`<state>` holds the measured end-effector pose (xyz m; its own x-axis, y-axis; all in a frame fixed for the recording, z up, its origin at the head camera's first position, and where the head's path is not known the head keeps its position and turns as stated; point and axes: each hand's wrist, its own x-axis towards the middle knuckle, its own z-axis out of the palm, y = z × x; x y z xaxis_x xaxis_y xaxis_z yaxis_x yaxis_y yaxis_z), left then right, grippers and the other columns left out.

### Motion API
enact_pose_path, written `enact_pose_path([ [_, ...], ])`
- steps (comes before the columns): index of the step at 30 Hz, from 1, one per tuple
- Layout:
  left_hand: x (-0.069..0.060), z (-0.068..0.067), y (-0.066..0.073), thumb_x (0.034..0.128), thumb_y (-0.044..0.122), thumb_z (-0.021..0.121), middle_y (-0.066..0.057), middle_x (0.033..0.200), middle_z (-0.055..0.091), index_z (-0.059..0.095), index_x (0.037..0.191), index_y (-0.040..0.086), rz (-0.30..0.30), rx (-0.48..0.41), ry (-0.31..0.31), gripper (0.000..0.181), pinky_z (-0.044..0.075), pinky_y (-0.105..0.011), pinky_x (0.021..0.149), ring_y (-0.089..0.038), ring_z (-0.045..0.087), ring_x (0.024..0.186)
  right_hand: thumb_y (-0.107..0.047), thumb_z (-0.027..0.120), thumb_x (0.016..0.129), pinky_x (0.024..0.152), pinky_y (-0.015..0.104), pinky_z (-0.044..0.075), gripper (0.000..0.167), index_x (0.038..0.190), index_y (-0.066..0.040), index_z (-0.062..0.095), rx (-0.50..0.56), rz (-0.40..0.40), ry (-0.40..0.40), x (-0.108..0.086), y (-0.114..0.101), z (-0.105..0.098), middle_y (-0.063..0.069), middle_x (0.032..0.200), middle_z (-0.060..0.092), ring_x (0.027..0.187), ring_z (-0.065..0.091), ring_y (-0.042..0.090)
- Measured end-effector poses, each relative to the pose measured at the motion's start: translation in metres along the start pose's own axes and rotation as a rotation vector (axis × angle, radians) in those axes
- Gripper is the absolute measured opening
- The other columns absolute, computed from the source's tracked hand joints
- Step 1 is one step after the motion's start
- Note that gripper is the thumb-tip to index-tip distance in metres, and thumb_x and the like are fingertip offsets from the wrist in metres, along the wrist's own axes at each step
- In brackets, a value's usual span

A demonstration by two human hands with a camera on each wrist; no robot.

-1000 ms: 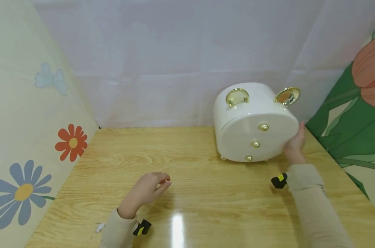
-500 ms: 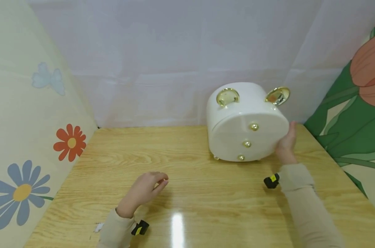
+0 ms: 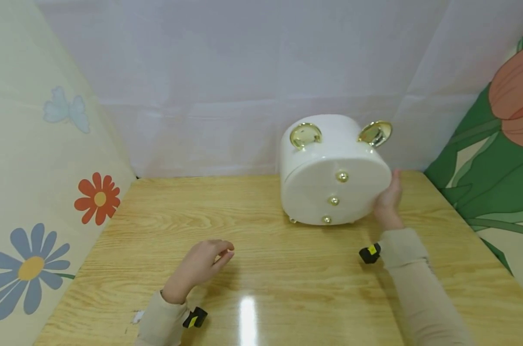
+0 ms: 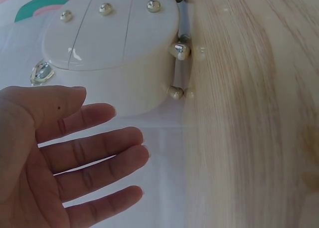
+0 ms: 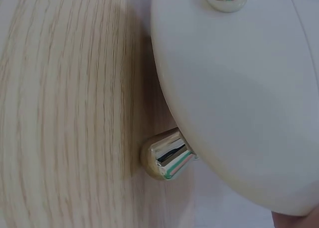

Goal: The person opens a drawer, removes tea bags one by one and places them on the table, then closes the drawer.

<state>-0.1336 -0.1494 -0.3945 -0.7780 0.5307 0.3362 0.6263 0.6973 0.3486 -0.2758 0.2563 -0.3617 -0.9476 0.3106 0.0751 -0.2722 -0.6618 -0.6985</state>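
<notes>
Box [image 3: 309, 192] slid left, my right hand [image 3: 389, 199] flat against its side, probably to push; left hand [image 3: 203, 263] hangs relaxed, empty, well clear.

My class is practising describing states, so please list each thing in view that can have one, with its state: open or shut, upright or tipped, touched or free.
White cabinet: upright on its gold feet
Drawer fronts: closed
Gold ears: standing up from the cabinet's top
Right hand: touching the cabinet's right-hand side
Left hand: fingers relaxed, holding nothing
Table: surface marked near the left sleeve
Backdrop: creased
</notes>
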Motion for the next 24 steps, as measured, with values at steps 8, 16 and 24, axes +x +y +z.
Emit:
enact_pose_path([
  [8,-0.001,0.001,-0.001,0.0876,0.011,0.060,-0.003,0.083,0.066,0.066,0.092,0.002,0.007,-0.004,0.004,0.011,0.051,-0.026,0.062,-0.012,0.061,0.072,-0.035,0.027,0.100,0.064,0.020,0.047,0.049,0.082,-0.007,0.062,-0.064,-0.005,0.042,-0.004,0.007,0.009,0.001,0.076,0.063,0.065,0.059,0.011],
  [16,-0.002,0.001,-0.001,0.0885,0.012,0.059,-0.003,0.084,0.067,0.066,0.093,0.002,0.003,-0.007,-0.003,0.013,0.051,-0.027,0.062,-0.012,0.062,0.072,-0.035,0.026,0.100,0.066,0.020,0.047,0.048,0.085,-0.007,0.062,-0.057,-0.001,0.028,-0.008,0.015,0.016,0.001,0.079,0.063,0.069,0.058,0.011],
  [24,-0.003,0.002,-0.003,0.0888,0.011,0.058,-0.005,0.085,0.067,0.066,0.093,0.001,0.001,-0.021,-0.001,0.013,0.052,-0.027,0.063,-0.013,0.063,0.073,-0.033,0.028,0.100,0.061,0.020,0.048,0.046,0.079,-0.008,0.060,-0.135,-0.028,0.059,-0.008,0.027,0.025,0.001,0.075,0.061,0.065,0.057,0.011],
])
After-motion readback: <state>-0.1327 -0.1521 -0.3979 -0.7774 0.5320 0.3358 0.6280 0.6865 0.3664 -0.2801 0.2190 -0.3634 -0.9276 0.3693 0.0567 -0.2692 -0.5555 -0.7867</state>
